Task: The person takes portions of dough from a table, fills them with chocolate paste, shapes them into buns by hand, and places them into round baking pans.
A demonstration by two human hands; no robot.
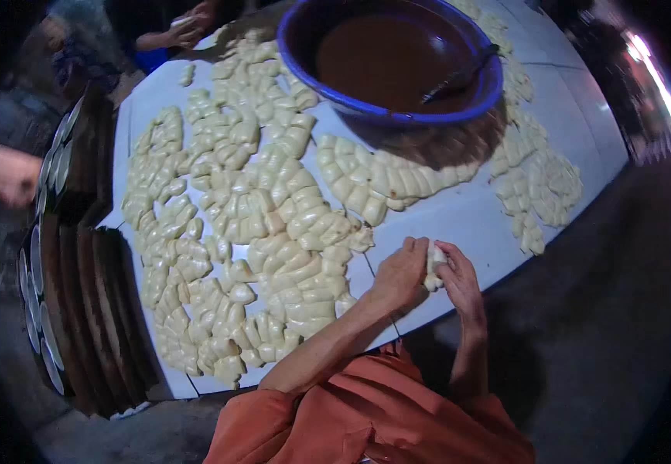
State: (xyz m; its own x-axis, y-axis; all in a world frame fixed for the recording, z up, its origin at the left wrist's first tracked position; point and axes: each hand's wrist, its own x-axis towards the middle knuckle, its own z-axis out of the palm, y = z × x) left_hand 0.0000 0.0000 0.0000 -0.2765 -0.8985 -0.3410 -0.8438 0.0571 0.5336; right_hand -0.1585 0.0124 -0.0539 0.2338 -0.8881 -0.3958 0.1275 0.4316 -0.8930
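At the near edge of the white tiled table (467,224), a small pale piece of dough (433,267) sits between my two hands. My left hand (401,271) is closed against its left side, with the fingertips curled out of clear sight. From the other side, my right hand (461,280) pinches the piece between thumb and fingers. Many glossy, cream-coloured dough pieces (297,290) lie packed in joined rows to the left of my hands. Another curved row of dough pieces (393,182) lies just beyond them.
A big blue basin (385,116) of smooth brown filling stands at the far side, with a dark utensil (459,81) in it. More dough pieces (552,185) lie at the right. Round-ended stacked moulds (80,309) line the left edge. Across the table, another person's hands (184,31) hold something pale.
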